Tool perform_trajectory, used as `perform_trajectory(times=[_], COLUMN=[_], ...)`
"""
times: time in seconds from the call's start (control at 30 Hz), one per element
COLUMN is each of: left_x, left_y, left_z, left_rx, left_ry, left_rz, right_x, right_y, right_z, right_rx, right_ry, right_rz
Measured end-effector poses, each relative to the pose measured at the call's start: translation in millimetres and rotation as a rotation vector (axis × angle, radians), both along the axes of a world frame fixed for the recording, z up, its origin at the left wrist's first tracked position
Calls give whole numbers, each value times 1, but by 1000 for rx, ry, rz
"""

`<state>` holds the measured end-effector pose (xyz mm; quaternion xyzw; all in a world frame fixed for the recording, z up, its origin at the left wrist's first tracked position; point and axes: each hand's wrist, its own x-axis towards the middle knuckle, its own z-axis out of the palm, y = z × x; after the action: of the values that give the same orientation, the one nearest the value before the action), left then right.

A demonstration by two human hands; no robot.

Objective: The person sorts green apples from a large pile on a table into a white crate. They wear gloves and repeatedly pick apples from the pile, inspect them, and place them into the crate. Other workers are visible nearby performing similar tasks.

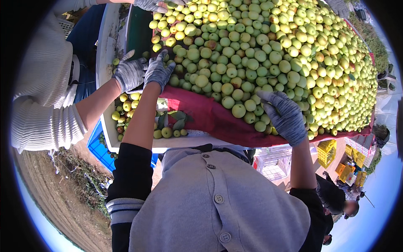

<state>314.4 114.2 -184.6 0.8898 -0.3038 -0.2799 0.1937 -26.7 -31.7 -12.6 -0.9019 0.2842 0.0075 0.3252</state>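
Two gloved hands: both wear grey knit gloves and work at the near and left edges of a large heap of fruit.
Left hand (158, 69): at the left end of the heap, fingers extended and spread apart, back of the glove uppermost; nothing visible in its grasp; fingertips next to the outermost fruit.
Right hand (285, 117): over the near edge of the heap, fingers loosely bent and pointing left; palm side hidden, so cannot tell whether it has hold of a fruit.
Green fruit (252, 50): round, yellow-green, some with brownish patches; heaped across the upper middle and right, sunlit at the right, shaded nearer the middle.
Red cloth (218, 115): under the near edge of the heap, draped toward the person's torso.
Green surface (138, 31): dark, just left of the heap.
White tray (105, 105): rim runs along the left; loose fruit and leaves (178, 120) lie inside, below the hands.
Co-worker's hand (129, 72): gloved likewise, just left of the left hand; ribbed pale sleeve (50, 126) behind it.
Second gloved co-worker hand (155, 4): at the top edge, partly cut off.
Crates: blue (98, 143) lower left; yellow (326, 153) lower right.
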Motion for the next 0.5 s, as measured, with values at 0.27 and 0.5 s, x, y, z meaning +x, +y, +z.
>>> perform_trajectory(times=[0.27,0.5], left_x=[-18,-15], left_y=[5,-2], left_z=[9,12], left_rx=[-70,-117], left_ry=[-308,-215], left_rz=[-233,-114], right_x=[142,186], right_y=[-2,-92], right_z=[-90,-89], right_rx=[-166,-436], right_ry=[211,426], right_rz=[257,-168])
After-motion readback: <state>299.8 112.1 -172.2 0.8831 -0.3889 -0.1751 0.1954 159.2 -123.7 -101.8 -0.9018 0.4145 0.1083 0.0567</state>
